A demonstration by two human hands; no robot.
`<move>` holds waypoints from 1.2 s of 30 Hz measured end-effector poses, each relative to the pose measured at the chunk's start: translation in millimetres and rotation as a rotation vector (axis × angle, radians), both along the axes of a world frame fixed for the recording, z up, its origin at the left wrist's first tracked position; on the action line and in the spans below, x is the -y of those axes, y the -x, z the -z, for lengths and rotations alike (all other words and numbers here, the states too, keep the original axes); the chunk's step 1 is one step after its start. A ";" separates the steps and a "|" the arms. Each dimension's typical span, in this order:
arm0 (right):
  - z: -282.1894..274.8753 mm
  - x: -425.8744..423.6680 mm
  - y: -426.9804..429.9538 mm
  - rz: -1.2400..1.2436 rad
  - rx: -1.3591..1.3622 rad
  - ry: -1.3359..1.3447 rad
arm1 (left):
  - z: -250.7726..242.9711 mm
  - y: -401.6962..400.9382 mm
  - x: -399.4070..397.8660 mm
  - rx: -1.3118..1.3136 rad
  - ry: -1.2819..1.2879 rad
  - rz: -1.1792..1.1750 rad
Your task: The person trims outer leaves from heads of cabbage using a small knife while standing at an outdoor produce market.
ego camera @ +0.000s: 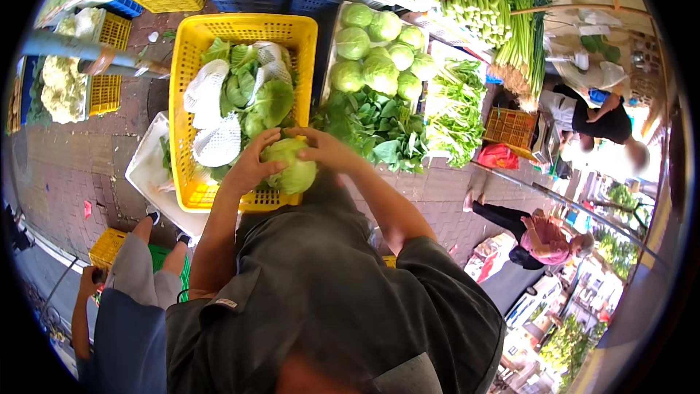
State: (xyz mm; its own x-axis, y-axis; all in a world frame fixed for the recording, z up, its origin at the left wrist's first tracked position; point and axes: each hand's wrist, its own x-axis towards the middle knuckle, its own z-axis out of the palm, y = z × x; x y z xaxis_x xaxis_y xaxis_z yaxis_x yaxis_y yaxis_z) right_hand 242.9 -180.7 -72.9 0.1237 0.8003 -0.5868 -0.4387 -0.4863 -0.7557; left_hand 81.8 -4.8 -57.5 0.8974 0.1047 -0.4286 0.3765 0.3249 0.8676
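Observation:
A pale green cabbage is held between both of my hands over the near right corner of a yellow plastic crate. My left hand grips its left side, with the thumb across the front. On its upper right side rests my right hand, thumb and fingers bent around it. Inside the crate lie loose green leaves and several white foam net sleeves. The cabbage's underside is hidden from me.
Right of the crate stands a box of cabbages, with dark leafy greens in front. A white foam box sits beneath the crate's left side. A blue pole juts in from the left. People stand at the lower left and right.

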 end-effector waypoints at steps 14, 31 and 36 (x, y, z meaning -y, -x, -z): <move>72.1 190.2 -206.3 1.273 -0.027 0.308 | 72.8 27.3 4.2 -0.504 0.152 -0.356; 131.2 181.3 -235.2 1.103 0.746 0.794 | 172.7 124.9 21.7 -0.992 -0.449 -0.735; 64.2 99.9 -133.1 0.904 0.549 0.569 | 219.9 91.3 12.8 -0.919 -0.420 -0.813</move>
